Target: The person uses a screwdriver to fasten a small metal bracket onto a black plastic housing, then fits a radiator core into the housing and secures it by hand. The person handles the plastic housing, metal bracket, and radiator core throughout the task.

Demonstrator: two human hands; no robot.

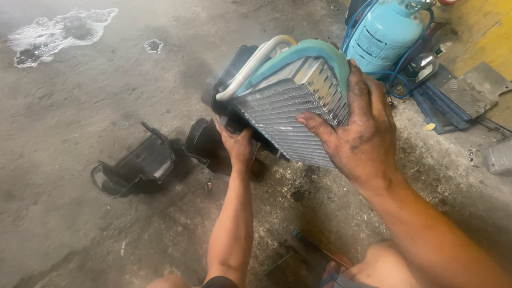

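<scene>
The finned evaporator core is gripped by the right hand, tilted clear of the black housing, which is clasped at seven o'clock by the left hand for steadiness.

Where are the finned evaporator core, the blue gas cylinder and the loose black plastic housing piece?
finned evaporator core (280, 114), head view, on the bare fin face.
blue gas cylinder (385, 33), head view, on the cylinder's side wall.
loose black plastic housing piece (143, 161), head view, on its ribbed middle, lying on the floor.

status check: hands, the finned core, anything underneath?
Right hand gripping finned core at its foam-edged end. Left hand on black housing beneath it. Core tilted, off the floor. Loose black plastic part lies left, apart.
</scene>
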